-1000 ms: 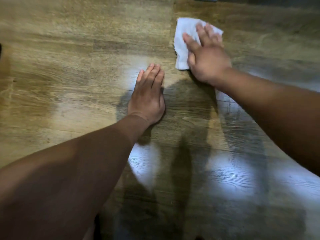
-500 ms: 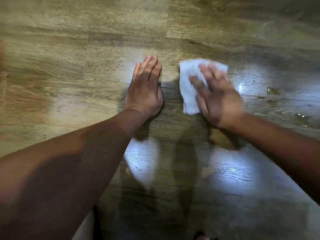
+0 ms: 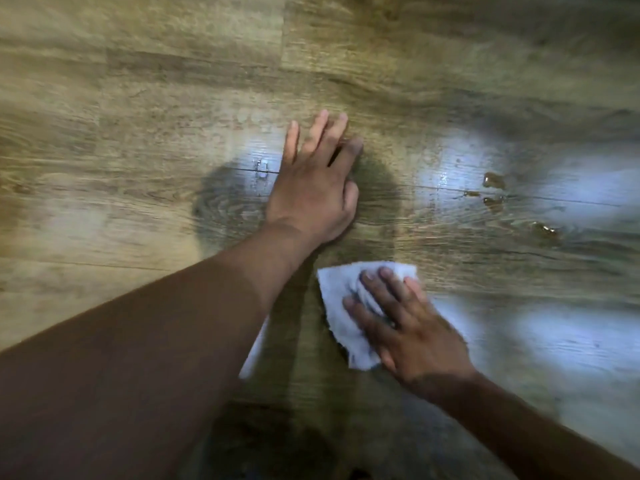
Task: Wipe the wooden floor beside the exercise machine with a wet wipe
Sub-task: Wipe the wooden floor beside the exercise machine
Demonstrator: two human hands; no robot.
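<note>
A white wet wipe (image 3: 337, 299) lies flat on the wooden floor (image 3: 138, 133), partly crumpled. My right hand (image 3: 405, 327) presses on it from the right, fingers spread over the cloth. My left hand (image 3: 315, 188) rests flat on the floor just beyond the wipe, palm down, fingers apart, holding nothing. The exercise machine is out of view.
Brownish droplets (image 3: 493, 181) and a few smaller ones sit on the planks to the right of my left hand. A small wet spot (image 3: 262, 168) glints left of that hand. Bright light patches reflect off the floor on the right.
My right hand has dragged the wipe toward me, from the far side of the floor to below my left hand. The left hand stayed planted.
</note>
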